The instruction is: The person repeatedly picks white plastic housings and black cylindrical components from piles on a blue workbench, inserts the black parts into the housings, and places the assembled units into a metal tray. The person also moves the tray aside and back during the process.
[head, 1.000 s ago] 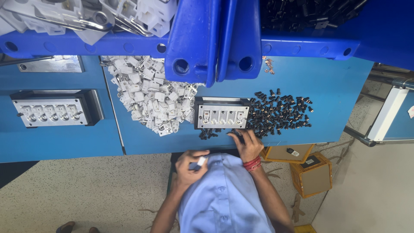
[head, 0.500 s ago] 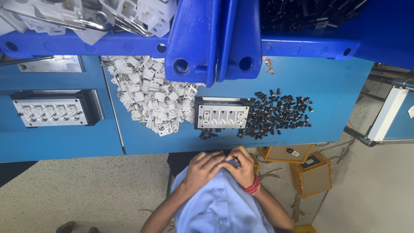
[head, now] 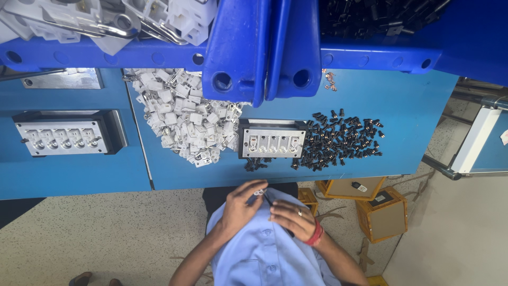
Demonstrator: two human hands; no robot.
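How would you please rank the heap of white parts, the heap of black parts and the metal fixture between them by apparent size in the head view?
1. Heap of white parts
2. Heap of black parts
3. Metal fixture, clearly smallest

The two heaps look fairly close; a blue bin hides part of the white one.

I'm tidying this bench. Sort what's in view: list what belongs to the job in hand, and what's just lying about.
In use:
- left hand and right hand, together on a small part near the chest
- grey fixture block
- pile of white plastic parts
- pile of small black parts

Lying about:
- second fixture block
- cardboard boxes on the floor
- blue bins
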